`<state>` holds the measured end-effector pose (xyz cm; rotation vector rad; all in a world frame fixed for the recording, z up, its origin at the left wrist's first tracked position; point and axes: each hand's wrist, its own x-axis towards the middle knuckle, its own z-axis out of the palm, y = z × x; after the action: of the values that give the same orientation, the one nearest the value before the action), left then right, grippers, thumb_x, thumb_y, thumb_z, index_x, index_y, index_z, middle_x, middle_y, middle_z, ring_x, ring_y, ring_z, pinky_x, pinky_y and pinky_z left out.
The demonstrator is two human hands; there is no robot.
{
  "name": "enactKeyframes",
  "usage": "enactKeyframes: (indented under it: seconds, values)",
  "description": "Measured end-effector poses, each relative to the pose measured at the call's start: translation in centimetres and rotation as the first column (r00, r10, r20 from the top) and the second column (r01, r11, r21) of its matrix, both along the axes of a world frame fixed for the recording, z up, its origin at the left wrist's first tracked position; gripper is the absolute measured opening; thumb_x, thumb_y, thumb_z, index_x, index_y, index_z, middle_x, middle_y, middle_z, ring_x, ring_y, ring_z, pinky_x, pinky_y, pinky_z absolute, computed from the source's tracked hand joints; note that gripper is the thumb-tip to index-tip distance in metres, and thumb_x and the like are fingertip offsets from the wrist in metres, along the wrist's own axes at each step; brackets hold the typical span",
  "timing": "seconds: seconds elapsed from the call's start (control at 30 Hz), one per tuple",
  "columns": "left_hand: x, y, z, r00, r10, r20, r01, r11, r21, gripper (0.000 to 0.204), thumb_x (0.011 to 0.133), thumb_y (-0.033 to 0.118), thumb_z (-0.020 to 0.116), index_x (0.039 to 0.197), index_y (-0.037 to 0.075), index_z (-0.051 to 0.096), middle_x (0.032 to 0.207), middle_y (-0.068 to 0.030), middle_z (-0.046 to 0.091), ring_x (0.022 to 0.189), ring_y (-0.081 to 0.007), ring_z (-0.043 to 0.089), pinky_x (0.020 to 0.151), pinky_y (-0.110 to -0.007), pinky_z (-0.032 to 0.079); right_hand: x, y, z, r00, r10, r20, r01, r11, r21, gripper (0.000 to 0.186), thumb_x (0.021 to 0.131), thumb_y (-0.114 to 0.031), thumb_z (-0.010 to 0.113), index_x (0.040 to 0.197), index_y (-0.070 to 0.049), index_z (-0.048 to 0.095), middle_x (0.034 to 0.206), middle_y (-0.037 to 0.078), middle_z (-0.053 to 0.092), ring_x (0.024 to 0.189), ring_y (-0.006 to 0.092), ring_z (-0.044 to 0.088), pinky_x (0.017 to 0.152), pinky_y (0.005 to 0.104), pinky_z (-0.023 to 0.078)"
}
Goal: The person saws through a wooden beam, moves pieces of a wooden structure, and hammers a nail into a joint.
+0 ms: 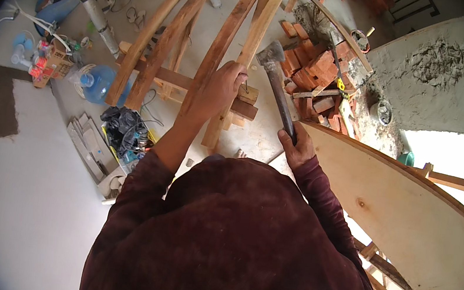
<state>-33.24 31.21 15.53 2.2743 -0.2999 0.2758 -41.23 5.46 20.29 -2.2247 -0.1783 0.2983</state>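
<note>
Mid-scene, at the near end of the timber frame (218, 54): left hand (224, 86) has fingertips pinched around what looks like a thin nail (246, 83), set against the end of a short wood block (248, 94). Block sits right at the hand, just above the protruding end of a crosspiece (244, 109). Right hand (301, 150) is wrapped around the lower handle of a hatchet (279, 92); head is up on the far side, just right of the timbers, apart from the nail.

Progress, my read: layout looks done, long timbers running near to far over a cross rail (167, 75). This nail looks placed but not driven; shank appears proud of the wood. Left to do: likely drive it, then check the joint. Can't tell if the other joints are fastened; hand and timbers hide the contact faces.

Around it: brick pile (317, 68) far right, curved panel (379, 195) near right, blue water jug (98, 83) left on the floor.
</note>
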Motion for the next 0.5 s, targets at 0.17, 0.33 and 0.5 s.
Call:
enactKeyframes:
  seconds: [0.17, 0.33, 0.5]
  values:
    - [0.0, -1.1, 1.3, 0.997, -0.073, 0.0, 0.072, 0.993, -0.098, 0.014, 0.089, 0.01, 0.059, 0.095, -0.003, 0.057, 0.088, -0.0185, 0.063, 0.082, -0.0351, 0.062, 0.072, -0.042, 0.048, -1.4, -1.8, -1.4, 0.995, -0.034, -0.094, 0.036, 0.999, 0.029, 0.037, 0.091, -0.036, 0.06, 0.093, 0.001, 0.054, 0.064, 0.012, 0.051, 0.059, 0.0244, 0.05, 0.057, 0.0394, 0.041]
    - [0.3, -0.3, -0.9, 0.991, -0.117, -0.068, 0.097, 0.964, -0.247, 0.018, 0.089, 0.013, 0.06, 0.097, -0.004, 0.058, 0.088, -0.0192, 0.063, 0.079, -0.0314, 0.064, 0.07, -0.039, 0.049, -2.8, -1.4, -1.1, 0.996, -0.062, -0.06, 0.059, 0.997, -0.052, 0.037, 0.091, -0.036, 0.061, 0.093, 0.0, 0.055, 0.063, 0.015, 0.054, 0.058, 0.0276, 0.056, 0.057, 0.04, 0.043]
    - [-0.4, -1.4, -0.6, 0.966, -0.225, -0.123, 0.183, 0.941, -0.284, 0.012, 0.086, 0.009, 0.062, 0.09, -0.002, 0.06, 0.084, -0.0197, 0.062, 0.078, -0.0357, 0.062, 0.07, -0.04, 0.049, -3.1, -2.8, 1.0, 1.0, 0.024, 0.005, -0.023, 0.995, -0.094, 0.035, 0.095, -0.035, 0.056, 0.1, -0.001, 0.054, 0.062, 0.016, 0.056, 0.057, 0.0339, 0.059, 0.055, 0.0424, 0.044]
